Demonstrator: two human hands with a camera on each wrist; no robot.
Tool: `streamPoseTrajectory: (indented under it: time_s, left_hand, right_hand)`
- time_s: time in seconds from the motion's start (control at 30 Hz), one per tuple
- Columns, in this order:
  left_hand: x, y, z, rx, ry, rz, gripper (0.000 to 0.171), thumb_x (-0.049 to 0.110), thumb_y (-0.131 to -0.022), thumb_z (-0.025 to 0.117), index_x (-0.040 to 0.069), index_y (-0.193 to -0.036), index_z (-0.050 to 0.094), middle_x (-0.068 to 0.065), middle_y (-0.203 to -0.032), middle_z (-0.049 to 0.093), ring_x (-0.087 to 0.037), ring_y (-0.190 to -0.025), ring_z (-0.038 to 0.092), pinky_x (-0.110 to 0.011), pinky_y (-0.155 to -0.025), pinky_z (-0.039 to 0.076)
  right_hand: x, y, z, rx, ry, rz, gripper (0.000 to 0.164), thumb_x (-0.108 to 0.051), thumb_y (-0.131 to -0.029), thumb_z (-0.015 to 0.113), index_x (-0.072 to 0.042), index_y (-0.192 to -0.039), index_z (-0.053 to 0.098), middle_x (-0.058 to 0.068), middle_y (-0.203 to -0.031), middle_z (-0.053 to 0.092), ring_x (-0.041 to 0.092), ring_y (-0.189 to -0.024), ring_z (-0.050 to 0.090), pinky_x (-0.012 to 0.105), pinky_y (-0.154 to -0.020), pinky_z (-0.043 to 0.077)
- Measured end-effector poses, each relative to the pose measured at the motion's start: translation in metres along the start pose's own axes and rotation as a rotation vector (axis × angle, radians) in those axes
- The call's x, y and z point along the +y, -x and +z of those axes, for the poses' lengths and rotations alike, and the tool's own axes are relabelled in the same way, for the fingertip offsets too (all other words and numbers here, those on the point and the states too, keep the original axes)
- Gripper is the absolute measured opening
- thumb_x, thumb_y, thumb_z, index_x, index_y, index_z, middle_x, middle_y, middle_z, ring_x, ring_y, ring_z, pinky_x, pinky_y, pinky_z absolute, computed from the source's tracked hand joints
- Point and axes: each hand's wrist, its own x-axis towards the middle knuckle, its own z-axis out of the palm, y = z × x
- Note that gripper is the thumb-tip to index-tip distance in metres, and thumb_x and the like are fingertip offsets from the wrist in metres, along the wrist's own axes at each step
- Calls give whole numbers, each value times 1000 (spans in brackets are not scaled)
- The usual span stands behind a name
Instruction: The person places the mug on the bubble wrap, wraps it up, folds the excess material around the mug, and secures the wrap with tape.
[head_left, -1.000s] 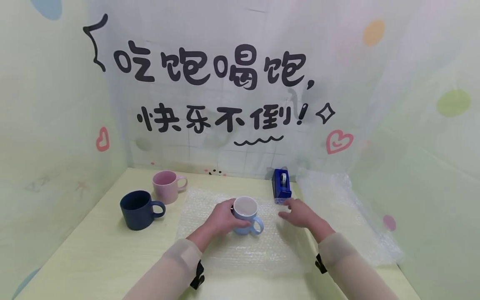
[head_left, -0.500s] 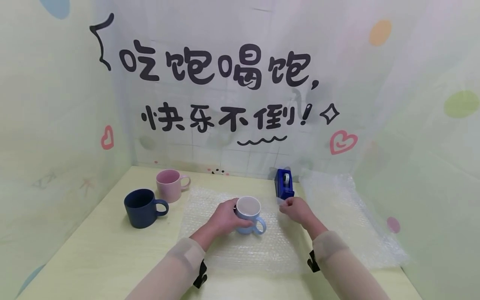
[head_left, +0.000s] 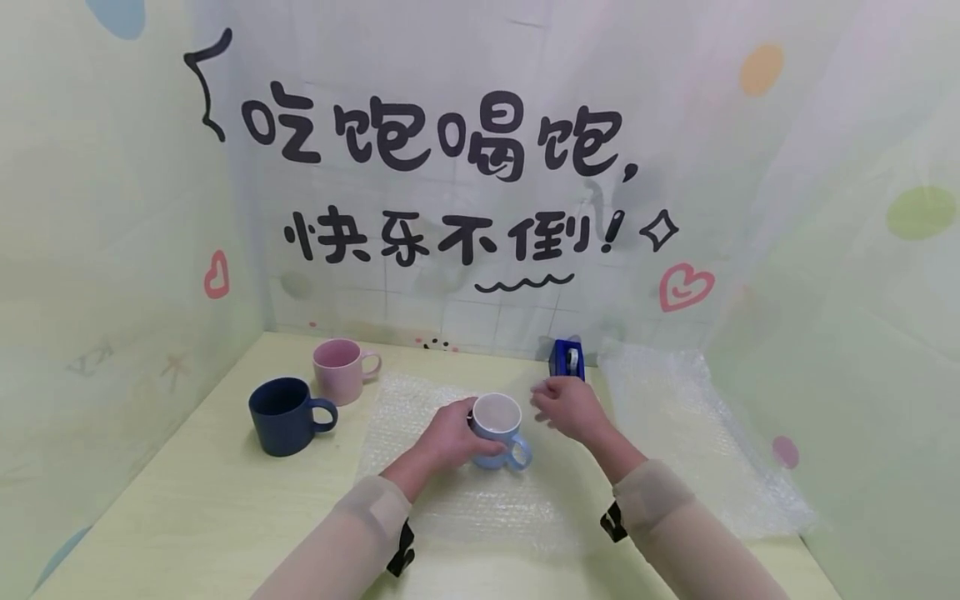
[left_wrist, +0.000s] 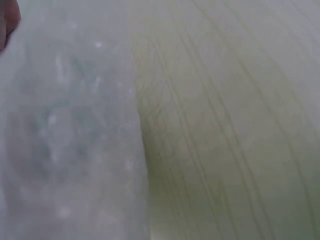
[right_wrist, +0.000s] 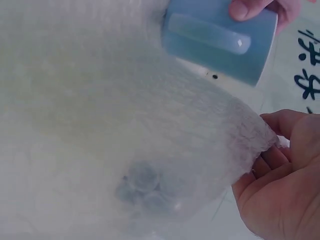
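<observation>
A light blue mug [head_left: 495, 429] with a white inside stands upright on a sheet of bubble wrap [head_left: 480, 508] in the middle of the table. My left hand [head_left: 452, 437] grips it from the left, thumb across the front. Its handle points to the right. Right of the mug, my right hand [head_left: 572, 407] pinches a corner of the bubble wrap and holds it off the table; the right wrist view shows the raised wrap [right_wrist: 100, 125] stretching from the fingers towards the mug. Blurred bubble wrap [left_wrist: 70, 130] fills the left of the left wrist view.
A dark blue mug [head_left: 282, 417] and a pink mug [head_left: 339, 372] stand at the left. Behind my right hand is a blue tape dispenser [head_left: 567, 357], partly hidden. More bubble wrap [head_left: 697, 450] lies at the right, beside the side wall. A printed cloth wall [head_left: 450, 308] closes the back.
My right hand reached the right corner of the bubble wrap, pinched it and lifted it up and leftwards towards the mug. My left hand has stayed on the light blue mug.
</observation>
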Motion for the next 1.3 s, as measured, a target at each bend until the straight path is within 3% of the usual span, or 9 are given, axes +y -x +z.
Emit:
streamPoseTrajectory:
  time_s: [0.1,0.23,0.3,0.4,0.5,0.77,0.93,1.17,1.3]
  left_hand:
    - [0,0,-1,-3,2,-3,67,23,-77,101,3,-132,71,-11,-124,78,-26,-115,73,-52,-108,58]
    - [0,0,-1,-8,8,1,66,22,-77,101,3,-133,70,-11,-124,78,-26,-114,73,-52,-107,58]
    - [-1,1,-2,-10,12,3,65,22,-78,101,4,-133,70,-11,-125,78,-26,-115,73,-52,-107,58]
    - [-1,0,-2,-13,13,7,65,22,-79,100,4,-133,70,-10,-124,78,-26,-114,73,-52,-107,58]
    - [0,0,-2,-15,16,12,64,22,-79,100,4,-133,70,-10,-124,78,-26,-113,73,-51,-106,59]
    - [-1,0,-1,-23,22,-12,65,23,-80,100,5,-135,70,-10,-127,77,-26,-116,72,-52,-110,57]
    - [-3,0,0,-21,22,-8,65,23,-80,100,5,-134,70,-10,-126,77,-26,-117,72,-51,-109,57]
    - [-3,-1,0,-25,32,-11,64,22,-81,99,5,-135,69,-11,-127,77,-27,-117,71,-52,-110,57]
    - [-3,0,0,-22,32,-16,64,22,-81,99,5,-135,69,-11,-127,77,-27,-116,71,-52,-109,57]
  right_hand:
    - [-8,1,6,2,103,-85,14,-12,-105,70,-3,-110,80,13,-106,84,19,-84,81,30,-70,64]
    - [-14,4,13,22,267,-213,12,-12,-104,71,-8,-105,82,3,-89,79,12,-75,68,28,-66,54]
    - [-16,6,16,20,328,-254,15,-13,-104,71,-10,-110,84,3,-92,80,14,-78,68,31,-69,57]
    - [-18,10,15,-22,366,-291,22,-16,-106,70,-10,-121,84,6,-109,84,20,-93,77,40,-83,65]
    - [-17,12,10,-83,376,-326,26,-18,-109,66,-7,-126,82,10,-119,82,25,-105,77,47,-92,65]
    - [-7,11,-4,-282,260,-323,36,-26,-115,55,-5,-126,82,11,-125,67,24,-114,65,47,-101,58]
    - [-2,7,-3,-312,140,-238,38,-29,-115,55,-4,-116,84,10,-116,61,21,-107,59,41,-96,56]
    - [3,0,4,-339,229,-220,37,-27,-116,48,-11,-124,80,4,-95,61,16,-84,57,33,-80,52]
    - [2,-7,9,-298,244,-239,31,-26,-114,56,-10,-112,82,1,-92,64,14,-78,60,30,-76,55]
